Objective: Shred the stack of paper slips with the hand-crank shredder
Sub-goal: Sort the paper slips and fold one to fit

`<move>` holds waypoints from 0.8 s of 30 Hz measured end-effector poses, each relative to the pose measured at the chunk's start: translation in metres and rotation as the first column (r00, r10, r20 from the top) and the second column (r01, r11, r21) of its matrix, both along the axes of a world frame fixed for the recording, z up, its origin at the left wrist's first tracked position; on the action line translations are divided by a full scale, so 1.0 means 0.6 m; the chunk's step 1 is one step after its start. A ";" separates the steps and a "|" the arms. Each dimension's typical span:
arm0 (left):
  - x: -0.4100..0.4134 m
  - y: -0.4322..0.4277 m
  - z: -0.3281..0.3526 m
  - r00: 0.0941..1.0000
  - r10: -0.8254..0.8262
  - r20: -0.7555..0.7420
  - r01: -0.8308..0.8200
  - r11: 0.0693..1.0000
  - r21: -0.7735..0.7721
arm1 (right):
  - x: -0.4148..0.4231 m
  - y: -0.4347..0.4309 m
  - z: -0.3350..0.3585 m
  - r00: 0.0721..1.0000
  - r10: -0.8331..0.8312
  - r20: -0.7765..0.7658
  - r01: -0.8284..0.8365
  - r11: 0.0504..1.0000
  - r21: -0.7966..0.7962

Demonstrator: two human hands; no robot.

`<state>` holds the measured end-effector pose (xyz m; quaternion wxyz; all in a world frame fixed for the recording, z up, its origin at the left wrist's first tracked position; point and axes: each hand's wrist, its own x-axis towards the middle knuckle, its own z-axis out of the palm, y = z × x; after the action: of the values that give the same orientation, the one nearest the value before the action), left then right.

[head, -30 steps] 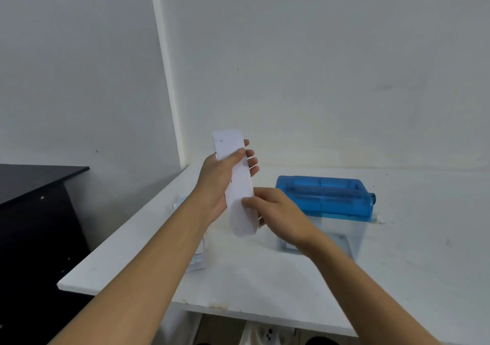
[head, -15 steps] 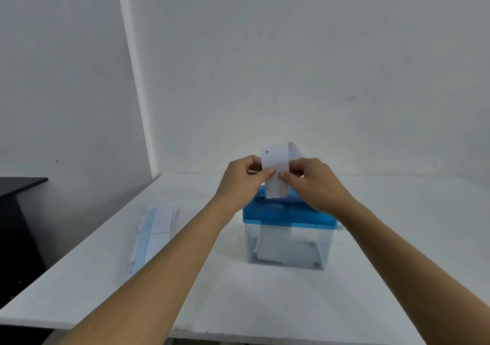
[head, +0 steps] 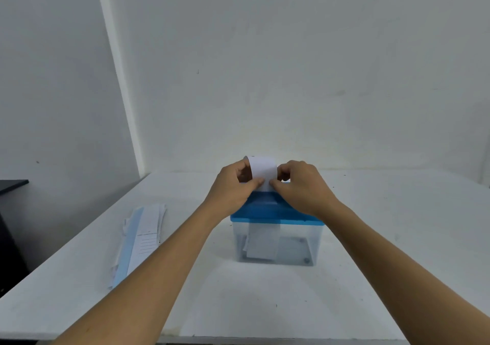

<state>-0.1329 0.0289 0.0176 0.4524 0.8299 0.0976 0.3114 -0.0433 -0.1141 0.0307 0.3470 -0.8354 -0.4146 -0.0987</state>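
Note:
The shredder (head: 277,213) has a blue lid on a clear bin and stands mid-table. A white paper slip (head: 262,171) curves up over the lid, its lower end at the lid's top. My left hand (head: 233,188) pinches the slip's left edge and my right hand (head: 302,185) pinches its right edge, both just above the lid. White paper pieces (head: 262,241) lie inside the clear bin. The stack of paper slips (head: 140,238) lies flat on the table to the left. The crank is hidden.
The white table (head: 265,299) meets the wall behind the shredder, with its front edge close to me. A black piece of furniture (head: 10,185) stands beyond the table's left edge.
Both hands carried the slip from the left of the shredder to above its lid and lowered it. The slip now bends over, and the view has turned toward the shredder.

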 end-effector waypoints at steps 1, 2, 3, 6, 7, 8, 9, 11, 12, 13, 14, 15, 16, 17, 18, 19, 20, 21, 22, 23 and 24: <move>0.001 0.001 -0.003 1.000 0.007 -0.026 -0.006 1.000 0.030 | 0.000 0.000 -0.001 1.000 -0.018 0.009 0.018 1.000 -0.016; 0.002 0.000 -0.005 0.999 0.020 -0.045 -0.017 0.998 0.060 | 0.001 0.000 -0.003 0.999 -0.041 0.027 0.042 0.998 -0.039; 0.003 -0.002 -0.007 0.998 0.037 -0.056 -0.033 0.996 0.080 | 0.001 0.002 -0.005 0.997 -0.064 0.044 0.067 0.996 -0.058; 0.004 -0.009 -0.013 0.996 0.082 -0.040 -0.079 0.993 0.084 | 0.002 0.007 -0.010 0.992 -0.107 0.072 0.112 0.992 -0.064; 0.005 -0.010 -0.013 0.994 0.100 -0.036 -0.097 0.992 0.083 | 0.001 0.008 -0.010 0.990 -0.113 0.079 0.118 0.991 -0.061; 0.006 -0.010 -0.014 0.993 0.116 -0.030 -0.113 0.990 0.082 | 0.000 0.009 -0.010 0.989 -0.116 0.088 0.121 0.991 -0.056; 0.008 -0.009 -0.014 0.992 0.126 -0.029 -0.123 0.989 0.080 | 0.000 0.010 -0.010 0.989 -0.119 0.093 0.124 0.991 -0.056; 0.008 -0.007 -0.014 0.991 0.127 -0.038 -0.124 0.989 0.076 | 0.001 0.011 -0.011 0.987 -0.119 0.105 0.126 0.990 -0.066; 0.007 -0.007 -0.014 0.991 0.122 -0.047 -0.119 0.990 0.075 | 0.002 0.012 -0.012 0.987 -0.116 0.112 0.125 0.989 -0.074; 0.006 -0.007 -0.013 0.991 0.117 -0.057 -0.113 0.991 0.074 | 0.002 0.012 -0.012 0.987 -0.114 0.110 0.124 0.989 -0.081; 0.005 -0.007 -0.012 0.992 0.109 -0.068 -0.105 0.992 0.073 | 0.003 0.011 -0.012 0.988 -0.113 0.107 0.122 0.989 -0.083; 0.003 -0.006 -0.012 0.991 0.102 -0.081 -0.097 0.993 0.072 | 0.002 0.011 -0.011 0.988 -0.112 0.104 0.121 0.989 -0.084; 0.003 -0.006 -0.011 0.991 0.097 -0.094 -0.091 0.993 0.072 | 0.003 0.012 -0.011 0.988 -0.112 0.105 0.121 0.989 -0.083; 0.003 -0.006 -0.010 0.990 0.095 -0.104 -0.088 0.994 0.069 | 0.003 0.012 -0.012 0.988 -0.114 0.106 0.123 0.989 -0.084; 0.003 -0.006 -0.009 0.989 0.096 -0.109 -0.090 0.994 0.061 | 0.003 0.013 -0.013 0.988 -0.115 0.107 0.124 0.989 -0.085; 0.003 -0.007 -0.009 0.989 0.101 -0.113 -0.096 0.994 0.049 | 0.004 0.014 -0.013 0.987 -0.117 0.108 0.127 0.988 -0.085; 0.004 -0.010 -0.009 0.987 0.108 -0.116 -0.104 0.994 0.039 | 0.004 0.015 -0.014 0.987 -0.121 0.109 0.131 0.988 -0.085; 0.006 -0.013 -0.011 0.986 0.118 -0.116 -0.115 0.993 0.033 | 0.004 0.015 -0.015 0.986 -0.125 0.108 0.135 0.987 -0.084; 0.009 -0.016 -0.013 0.985 0.132 -0.114 -0.129 0.991 0.032 | 0.005 0.015 -0.015 0.986 -0.129 0.105 0.138 0.987 -0.080; 0.012 -0.018 -0.016 0.982 0.150 -0.112 -0.147 0.988 0.037 | 0.006 0.015 -0.014 0.987 -0.128 0.100 0.136 0.987 -0.080; 0.014 -0.019 -0.019 0.979 0.168 -0.114 -0.164 0.985 0.047 | 0.006 0.015 -0.013 0.988 -0.123 0.096 0.130 0.988 -0.078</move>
<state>-0.1244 0.0172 0.0061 0.4027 0.8441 0.1870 0.3007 -0.0397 -0.1054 0.0231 0.2853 -0.8686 -0.3799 -0.1408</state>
